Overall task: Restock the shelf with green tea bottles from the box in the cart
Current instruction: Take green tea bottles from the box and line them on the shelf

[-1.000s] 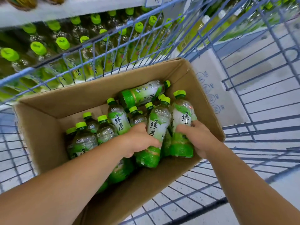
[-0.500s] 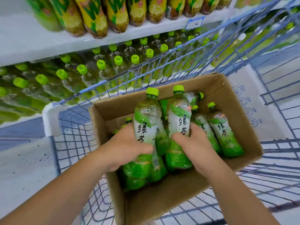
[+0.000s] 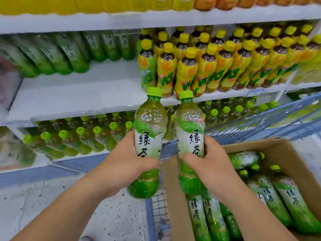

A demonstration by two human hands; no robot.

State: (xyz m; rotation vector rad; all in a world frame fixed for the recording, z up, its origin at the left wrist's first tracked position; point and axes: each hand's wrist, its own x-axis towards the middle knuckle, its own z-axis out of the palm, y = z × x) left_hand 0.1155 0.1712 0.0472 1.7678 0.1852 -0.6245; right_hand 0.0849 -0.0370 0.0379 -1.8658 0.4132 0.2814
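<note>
**At the shelf: two green tea bottles in hand**

Facing the shelf, yellow-capped bottles crowd its right side. Risk: a bottle set down close to that row could knock it over, and one-handed grips may slip. On the right, the cart holds an open cardboard box with more green tea bottles lying inside. Between box and shelf, the left bottle and right bottle are upright, side by side. Fingers of the left hand and right hand each wrap a bottle's middle.

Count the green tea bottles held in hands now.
2. The left bottle is upright in the left hand, the right bottle in the right hand, side by side before the shelf. Others lie in the box, some possibly hidden.
</note>
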